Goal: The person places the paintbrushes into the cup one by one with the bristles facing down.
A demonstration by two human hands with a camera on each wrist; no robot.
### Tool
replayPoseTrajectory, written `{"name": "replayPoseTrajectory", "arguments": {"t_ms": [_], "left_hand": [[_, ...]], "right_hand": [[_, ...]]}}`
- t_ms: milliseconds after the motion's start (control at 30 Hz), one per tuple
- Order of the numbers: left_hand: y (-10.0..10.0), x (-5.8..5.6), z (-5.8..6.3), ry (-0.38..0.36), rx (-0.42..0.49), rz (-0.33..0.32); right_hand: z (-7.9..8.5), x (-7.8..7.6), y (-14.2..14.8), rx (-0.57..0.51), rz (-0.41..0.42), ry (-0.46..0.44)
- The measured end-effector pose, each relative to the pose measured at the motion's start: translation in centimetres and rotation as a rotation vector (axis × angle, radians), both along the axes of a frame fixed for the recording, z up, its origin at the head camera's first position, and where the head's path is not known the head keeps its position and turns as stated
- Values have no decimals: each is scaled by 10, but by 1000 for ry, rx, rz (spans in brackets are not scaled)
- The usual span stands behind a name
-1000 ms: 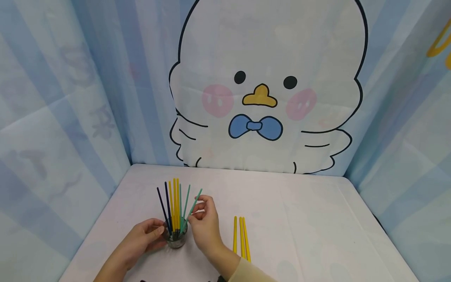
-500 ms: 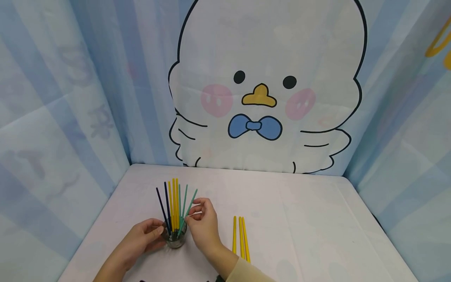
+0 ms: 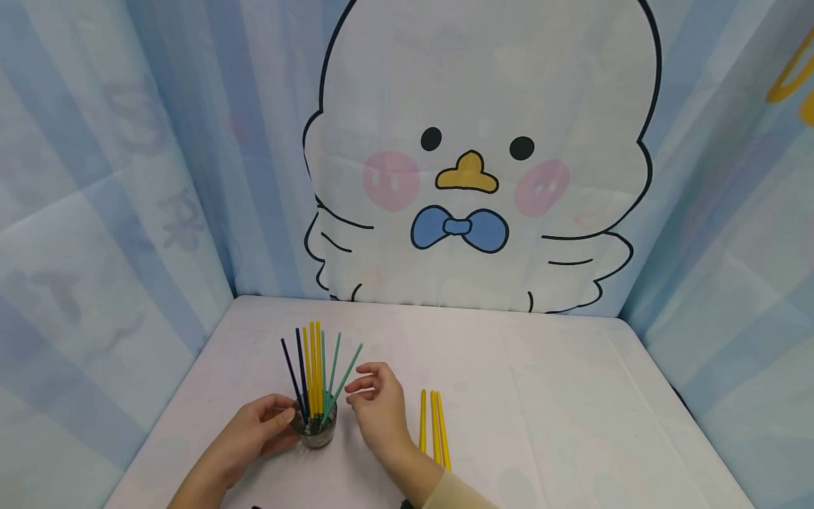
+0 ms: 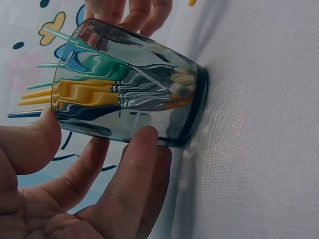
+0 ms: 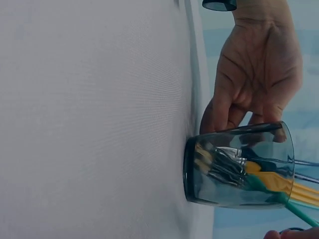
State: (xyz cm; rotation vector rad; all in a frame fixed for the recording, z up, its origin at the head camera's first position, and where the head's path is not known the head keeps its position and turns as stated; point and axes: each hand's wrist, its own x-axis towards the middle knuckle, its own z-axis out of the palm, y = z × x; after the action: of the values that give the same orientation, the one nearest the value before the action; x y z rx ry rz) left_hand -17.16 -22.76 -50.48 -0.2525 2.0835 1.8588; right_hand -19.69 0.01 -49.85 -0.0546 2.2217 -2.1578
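Observation:
A clear tinted glass cup [image 3: 318, 437] stands upright on the table, holding several paintbrushes with their bristles down. Dark blue handles [image 3: 291, 369] lean left, yellow handles [image 3: 312, 367] stand in the middle, and green handles [image 3: 346, 373] slant right. My left hand [image 3: 257, 431] holds the cup from its left side; the left wrist view shows the thumb by the rim and fingertips against the glass wall [image 4: 149, 55]. Just right of the cup, my right hand [image 3: 381, 413] hovers with loosely bent fingers, apart from the rightmost green brush and holding nothing.
Several yellow handles [image 3: 435, 428] lie on the white-covered table [image 3: 540, 396] right of my right hand, their lower ends hidden by the forearm. Striped cloth walls [image 3: 95, 212] enclose the table, and a cartoon bird [image 3: 470, 85] is printed on the back one.
My right hand pushed the rightmost green brush slightly left, then let go and drew back to the right. The brush leans on the rim. The left hand stays at the cup.

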Motion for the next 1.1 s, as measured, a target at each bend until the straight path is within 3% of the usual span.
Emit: {"name": "replayPoseTrajectory", "arguments": {"t_ms": [700,1100], "left_hand": [[1,0,0,-8,4,10],[4,-1,0,-15,-23,52]], "right_hand": [[12,3,43,-1,10,-72],[21,1,79,103,61,-101]]}}
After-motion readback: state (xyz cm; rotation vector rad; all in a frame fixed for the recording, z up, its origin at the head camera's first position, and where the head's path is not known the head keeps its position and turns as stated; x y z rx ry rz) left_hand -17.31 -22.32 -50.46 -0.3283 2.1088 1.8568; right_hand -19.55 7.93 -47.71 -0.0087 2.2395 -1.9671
